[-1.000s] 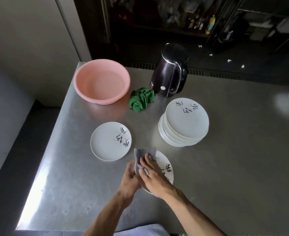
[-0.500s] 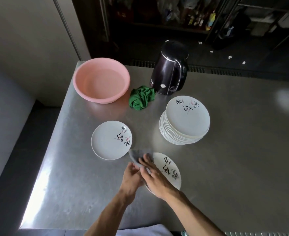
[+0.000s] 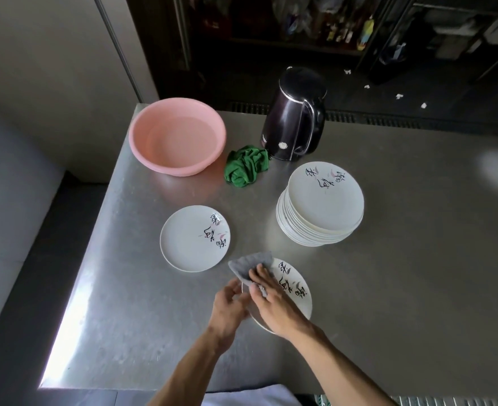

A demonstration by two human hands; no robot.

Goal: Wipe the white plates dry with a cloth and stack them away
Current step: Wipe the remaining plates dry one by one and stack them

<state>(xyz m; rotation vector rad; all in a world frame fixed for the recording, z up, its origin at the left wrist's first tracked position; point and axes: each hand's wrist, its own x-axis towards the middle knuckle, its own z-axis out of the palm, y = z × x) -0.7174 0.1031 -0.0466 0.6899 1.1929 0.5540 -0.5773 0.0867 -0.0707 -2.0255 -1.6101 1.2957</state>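
- Steel tabletop (image 3: 403, 303) bears the white round painted plate (image 3: 303, 297) near us
- Our left hand (image 3: 230, 306) grips its rim to steady it
- Our right hand (image 3: 271, 300) presses the grey cloth (image 3: 250, 265) flat on it, wiping

Right hand (image 3: 274, 306) presses grey cloth (image 3: 250, 266) on plate (image 3: 299, 300); left hand (image 3: 230, 306) holds its rim

pink basin (image 3: 177, 136), crumpled green rag (image 3: 246, 165) and dark kettle (image 3: 296, 118) on steel counter (image 3: 417, 259)

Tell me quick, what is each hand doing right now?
Left hand: grips the white plate by its rim.
Right hand: open, presses the grey cloth onto it.
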